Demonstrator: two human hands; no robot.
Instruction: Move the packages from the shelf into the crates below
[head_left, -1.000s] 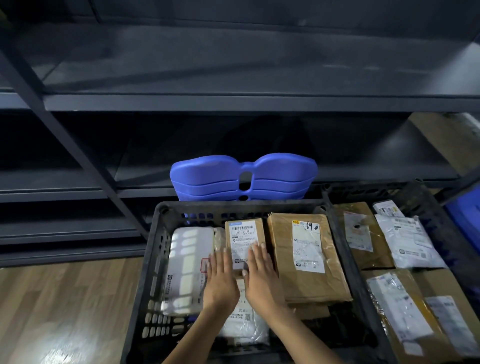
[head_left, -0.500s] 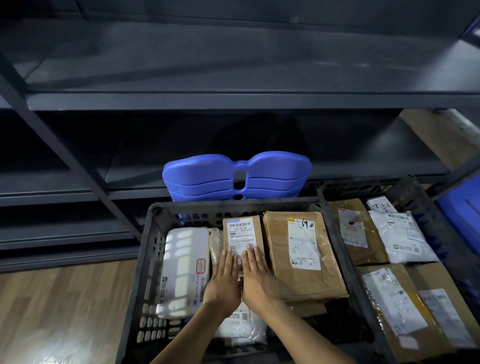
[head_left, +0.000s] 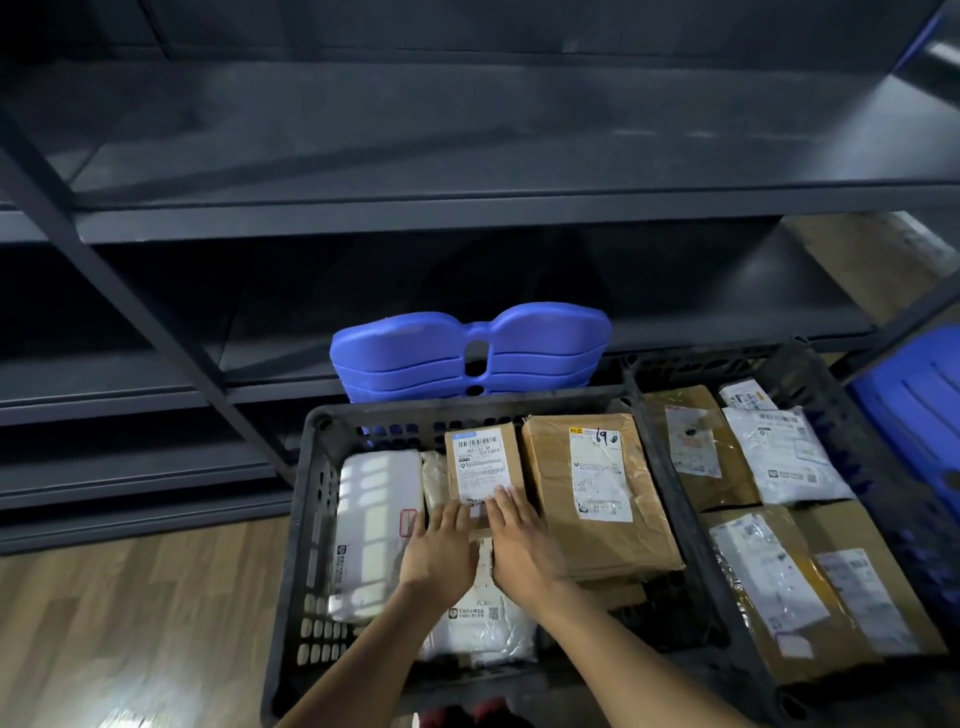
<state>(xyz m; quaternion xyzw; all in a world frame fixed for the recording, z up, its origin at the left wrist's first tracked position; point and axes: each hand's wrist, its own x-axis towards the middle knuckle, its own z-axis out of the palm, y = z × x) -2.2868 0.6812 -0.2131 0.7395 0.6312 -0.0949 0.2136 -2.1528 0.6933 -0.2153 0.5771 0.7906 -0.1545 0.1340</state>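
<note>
One head-worn view looks forward and down, close above the black crate (head_left: 306, 571), facing the dark shelf (head_left: 467, 224) beyond its far edge

Dim light, a wood-plank floor (head_left: 130, 597), stacked blue plastic stools (head_left: 415, 353) before a dark metal shelf (head_left: 467, 215).

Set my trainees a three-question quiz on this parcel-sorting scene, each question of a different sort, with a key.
1. True or false: the left hand and the right hand both lie with straight fingers on the small cardboard box.
2. Which package lies along the left wall of the left crate? A) white padded mailer B) red envelope C) green tube
3. Fill in: the stacked plastic stools behind that crate are ____.
Key: 1 true; 2 A; 3 blue.
</note>
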